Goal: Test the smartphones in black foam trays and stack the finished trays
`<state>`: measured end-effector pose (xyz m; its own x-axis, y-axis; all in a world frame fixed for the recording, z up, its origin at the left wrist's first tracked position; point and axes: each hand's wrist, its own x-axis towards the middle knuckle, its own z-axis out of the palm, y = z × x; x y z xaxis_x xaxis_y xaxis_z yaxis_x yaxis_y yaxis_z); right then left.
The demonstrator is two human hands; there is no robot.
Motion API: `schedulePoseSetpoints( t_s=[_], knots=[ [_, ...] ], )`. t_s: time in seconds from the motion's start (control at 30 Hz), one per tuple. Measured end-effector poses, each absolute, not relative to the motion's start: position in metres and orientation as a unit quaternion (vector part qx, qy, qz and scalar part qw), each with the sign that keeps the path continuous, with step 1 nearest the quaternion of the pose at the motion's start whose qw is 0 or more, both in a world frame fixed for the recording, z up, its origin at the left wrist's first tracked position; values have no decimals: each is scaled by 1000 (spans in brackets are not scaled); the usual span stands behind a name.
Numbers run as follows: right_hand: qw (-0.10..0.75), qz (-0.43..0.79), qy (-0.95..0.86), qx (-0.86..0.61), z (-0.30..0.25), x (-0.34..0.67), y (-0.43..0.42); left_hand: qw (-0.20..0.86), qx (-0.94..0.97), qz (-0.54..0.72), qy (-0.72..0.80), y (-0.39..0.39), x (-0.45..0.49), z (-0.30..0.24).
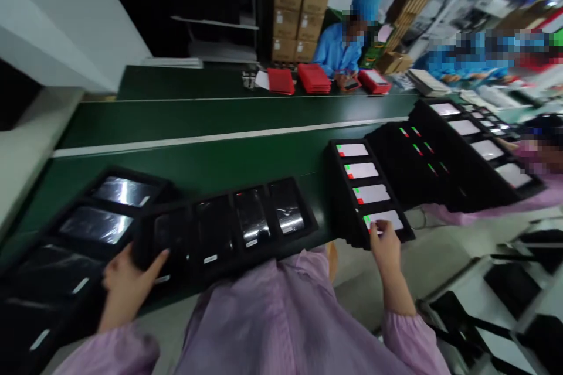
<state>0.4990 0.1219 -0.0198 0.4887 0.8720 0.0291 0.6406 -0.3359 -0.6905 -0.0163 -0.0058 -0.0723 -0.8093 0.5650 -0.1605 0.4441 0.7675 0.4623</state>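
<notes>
While the left hand (pixel 127 281) grips the near left end of the middle tray (pixel 308 220), with its thumb laid over the top and its fingers around the edge, the right hand (pixel 387 243) reaches to the right tray (pixel 334 187). There its bent thumb and fingertips come together over the nearest lit device (pixel 393 220); whether they grip it or only touch it, I cannot tell.

Both trays are black and stand on the green table (pixel 197 164), in front of the person's lilac garment (pixel 281 316). The middle one carries a row of four dark-screened devices (pixel 253 217), the right one four white screens with green and red marks at their left ends. Another black tray, the left tray (pixel 108 203), lies at an angle by the left hand, its glossy dark devices reflecting light.

Beyond the right tray, a black surface (pixel 391 155) shows small red and green marks, and a far tray (pixel 479 176) holds more pale screens near a person in pink (pixel 545 187). Across the table, past a white strip (pixel 197 142), a co-worker in blue (pixel 336 50) sits behind red stacks (pixel 314 78), with cardboard boxes (pixel 288 6) piled at the back.
</notes>
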Motion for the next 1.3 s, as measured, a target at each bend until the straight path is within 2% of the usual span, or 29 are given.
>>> schedulePoseSetpoints(
  t_s=[0.1, 0.17, 0.23, 0.33, 0.43, 0.57, 1.0, 1.17, 1.3],
  knots=[
    [332, 286, -653, -618, -32, 399, 117, 158, 243, 157, 944, 7, 5, -68],
    [282, 392, -721, -497, -45, 325, 102, 149, 257, 139, 945, 17, 15, -65],
    [212, 446, -771, -401, -57, 264, 89, 155, 260, 133, 944, 24, 17, -62],
    [115, 416, -823, -369, -65, 210, 83, 165, 247, 141, 944, 27, 14, -57],
    [71, 351, -847, -393, -64, 189, 88, 146, 240, 157, 947, 28, 16, -56],
    [84, 333, -846, -408, -64, 178, 92, 126, 223, 171, 951, 31, 21, -58],
    [120, 421, -833, -337, -70, 216, 88, 151, 197, 185, 951, 41, 21, -47],
    [211, 350, -785, -466, -75, 253, 103, 145, 207, 197, 947, 36, 17, -55],
    [216, 315, -775, -503, -83, 253, 120, 138, 211, 188, 949, 36, 17, -55]
  ],
)
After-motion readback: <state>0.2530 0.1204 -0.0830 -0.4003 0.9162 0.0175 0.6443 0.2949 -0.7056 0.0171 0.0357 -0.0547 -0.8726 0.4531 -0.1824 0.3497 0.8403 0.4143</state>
